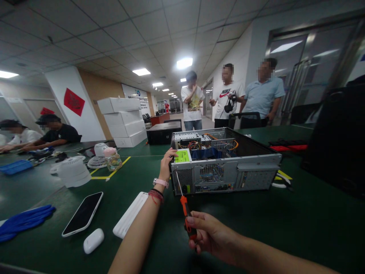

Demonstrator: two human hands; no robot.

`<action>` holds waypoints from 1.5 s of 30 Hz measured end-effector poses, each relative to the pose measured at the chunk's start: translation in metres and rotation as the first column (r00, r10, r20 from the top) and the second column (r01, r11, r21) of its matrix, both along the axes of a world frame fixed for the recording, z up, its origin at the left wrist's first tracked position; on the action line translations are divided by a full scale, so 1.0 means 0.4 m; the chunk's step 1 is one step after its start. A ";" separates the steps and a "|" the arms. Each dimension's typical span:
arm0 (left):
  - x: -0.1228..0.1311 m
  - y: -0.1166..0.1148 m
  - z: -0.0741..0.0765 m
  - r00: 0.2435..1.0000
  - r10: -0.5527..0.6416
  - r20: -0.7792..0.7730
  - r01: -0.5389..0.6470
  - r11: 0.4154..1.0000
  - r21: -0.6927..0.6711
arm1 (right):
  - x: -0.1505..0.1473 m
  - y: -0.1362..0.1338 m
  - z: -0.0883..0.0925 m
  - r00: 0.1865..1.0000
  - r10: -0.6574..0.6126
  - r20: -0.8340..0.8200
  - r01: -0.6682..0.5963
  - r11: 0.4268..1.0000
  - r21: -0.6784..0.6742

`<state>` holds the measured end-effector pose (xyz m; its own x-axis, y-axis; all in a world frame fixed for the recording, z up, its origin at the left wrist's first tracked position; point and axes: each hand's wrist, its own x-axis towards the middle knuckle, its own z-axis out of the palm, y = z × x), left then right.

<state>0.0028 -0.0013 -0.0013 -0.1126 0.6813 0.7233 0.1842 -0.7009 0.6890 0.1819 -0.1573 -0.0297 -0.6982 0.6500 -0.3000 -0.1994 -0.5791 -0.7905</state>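
Note:
An open desktop computer case (212,175) lies flat on the green table, its back panel facing me and its cables and boards showing. My left hand (166,164) grips the case's near left corner, its fingers partly hidden at the edge. A screwdriver (186,213) with an orange and black handle is held in my right hand (207,234), fingers wrapped round the grip. Its shaft points up and away, with the tip at the upper left of the back panel by the power supply. Whether the tip touches a screw is too small to tell.
On the left lie a phone (83,214), a white earbud case (94,241), a white slab (131,214) and blue gloves (27,220). Behind stand white boxes (122,121) and a black case (164,133). Several people are beyond the table.

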 end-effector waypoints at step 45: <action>-0.001 0.004 -0.006 1.000 -0.018 0.016 0.018 1.000 0.018 | 0.002 -0.011 0.014 1.000 0.020 -0.022 -0.021 0.999 -0.031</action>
